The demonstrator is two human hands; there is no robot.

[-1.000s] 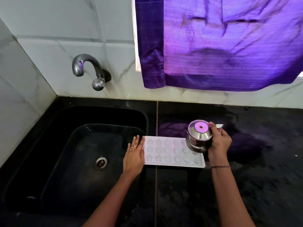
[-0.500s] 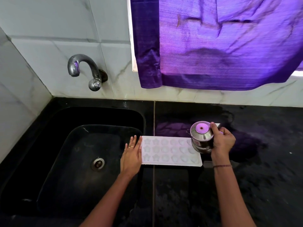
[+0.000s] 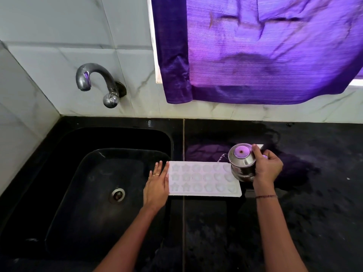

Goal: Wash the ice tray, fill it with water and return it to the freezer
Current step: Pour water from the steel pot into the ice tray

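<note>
A white ice tray (image 3: 204, 179) with star and heart moulds lies flat on the black counter, just right of the sink. My left hand (image 3: 157, 183) rests flat against the tray's left end, fingers straight. My right hand (image 3: 266, 167) grips a small steel pot (image 3: 242, 162) over the tray's right end. The pot is tilted to the left, and a thin stream of water (image 3: 221, 158) runs from its rim toward the tray's far right corner.
The black sink (image 3: 59, 173) with its drain (image 3: 117, 194) lies to the left, under a steel wall tap (image 3: 94, 77). A purple curtain (image 3: 265, 46) hangs over the back wall. The black counter (image 3: 314, 222) stretches right, wet near the pot.
The steel pot has shifted slightly back along the tray's right end and tipped left, and water now runs from its rim. My left hand has stayed at the tray's left end.
</note>
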